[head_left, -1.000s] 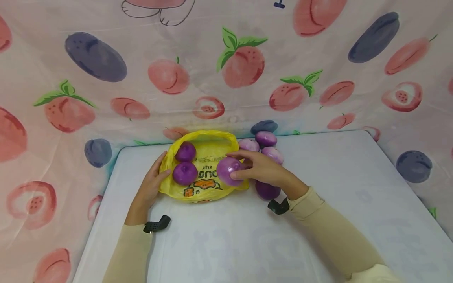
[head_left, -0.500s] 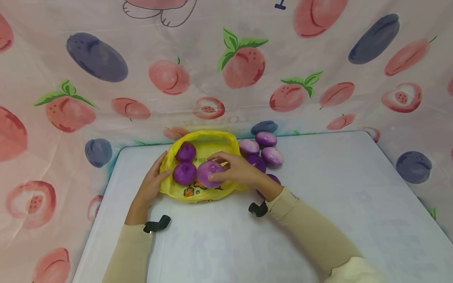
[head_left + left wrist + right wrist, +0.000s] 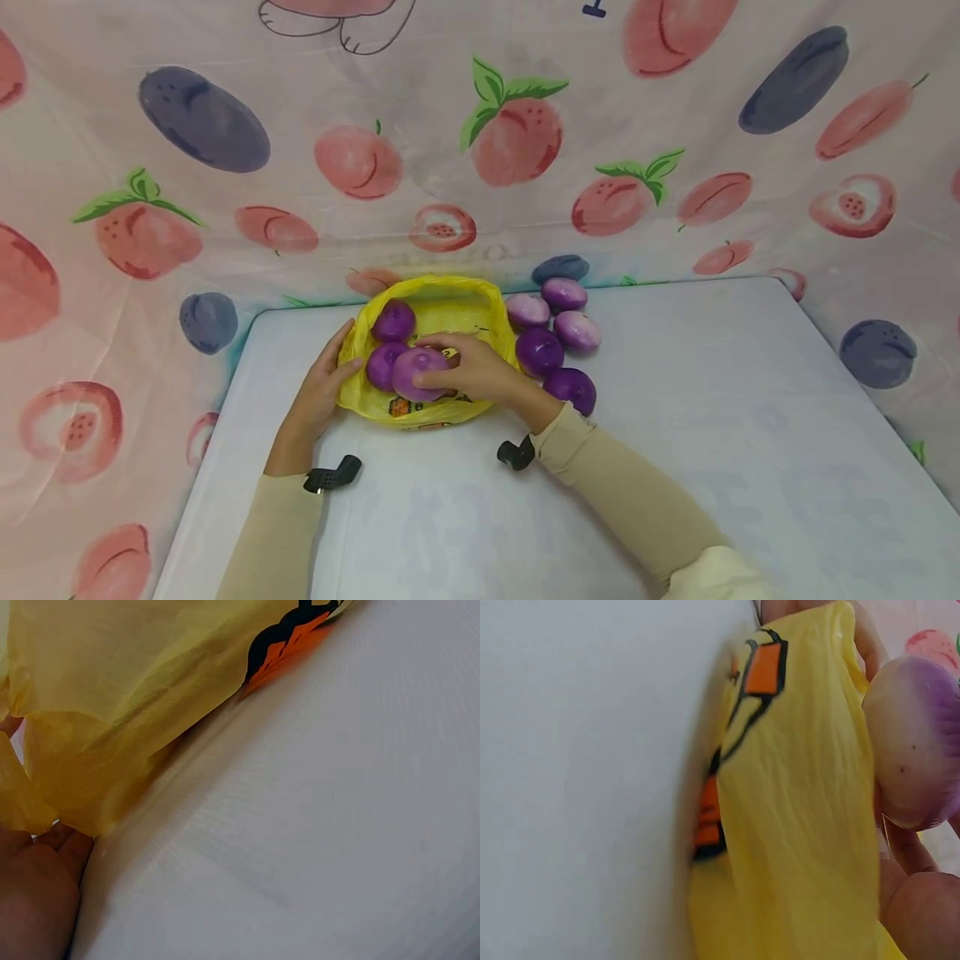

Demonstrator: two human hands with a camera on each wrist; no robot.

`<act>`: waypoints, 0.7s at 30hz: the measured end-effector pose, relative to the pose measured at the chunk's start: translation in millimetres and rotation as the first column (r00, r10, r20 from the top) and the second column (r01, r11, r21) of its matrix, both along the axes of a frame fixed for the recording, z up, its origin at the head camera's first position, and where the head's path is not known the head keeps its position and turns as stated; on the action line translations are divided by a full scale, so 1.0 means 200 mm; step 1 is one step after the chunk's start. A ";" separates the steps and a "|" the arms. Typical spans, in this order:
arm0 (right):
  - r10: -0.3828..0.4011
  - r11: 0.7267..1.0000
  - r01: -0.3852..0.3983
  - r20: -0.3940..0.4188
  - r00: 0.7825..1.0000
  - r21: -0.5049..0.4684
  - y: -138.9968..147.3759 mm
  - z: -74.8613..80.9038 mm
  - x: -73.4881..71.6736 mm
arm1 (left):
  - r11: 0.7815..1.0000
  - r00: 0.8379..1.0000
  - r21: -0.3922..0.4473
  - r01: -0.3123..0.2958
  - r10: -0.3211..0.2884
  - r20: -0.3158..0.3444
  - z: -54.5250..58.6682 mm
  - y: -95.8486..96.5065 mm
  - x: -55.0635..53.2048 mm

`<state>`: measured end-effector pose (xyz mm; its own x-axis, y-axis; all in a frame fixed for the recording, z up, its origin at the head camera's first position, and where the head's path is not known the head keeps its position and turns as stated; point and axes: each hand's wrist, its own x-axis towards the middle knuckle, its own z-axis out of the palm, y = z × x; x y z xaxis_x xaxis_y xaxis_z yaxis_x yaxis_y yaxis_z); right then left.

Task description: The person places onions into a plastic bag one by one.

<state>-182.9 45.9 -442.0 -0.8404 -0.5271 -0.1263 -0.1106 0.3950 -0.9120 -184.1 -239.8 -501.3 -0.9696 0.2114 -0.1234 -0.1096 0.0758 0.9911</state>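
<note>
Peach-print backdrop, and our right hand grips a red onion over the yellow plastic bag our left hand pinches.

Two onions inside the bag, five others to its right

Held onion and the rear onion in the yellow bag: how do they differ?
The held onion is paler purple; the rear onion is darker. The right hand grips the held onion, while no hand touches the rear onion. In the head view, the held onion looks larger than the rear onion. Both are rounded.
</note>
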 end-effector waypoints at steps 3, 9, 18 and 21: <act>0.000 1.000 0.000 -0.005 1.000 0.000 -0.03 -0.02 0.00 | 1.000 1.000 -0.006 -0.004 0.004 0.005 0.00 0.00 0.00; -0.014 0.999 0.016 0.071 0.997 -0.041 -0.08 -0.04 0.02 | 1.000 1.000 -0.020 -0.007 0.007 -0.004 0.00 0.00 0.00; -0.020 0.999 0.022 0.048 0.999 -0.028 -0.12 -0.06 0.03 | 1.000 1.000 -0.027 -0.011 0.011 -0.005 0.01 0.00 0.00; -0.024 1.000 0.024 0.032 0.999 -0.009 -0.12 -0.08 0.03 | 1.000 1.000 -0.025 -0.010 0.009 -0.010 0.01 -0.01 0.00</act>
<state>-176.3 21.0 -457.4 -0.8485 -0.5079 -0.1485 -0.0718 0.3886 -0.9186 -183.6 -240.9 -500.2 -0.9727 0.1991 -0.1192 -0.1010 0.0995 0.9899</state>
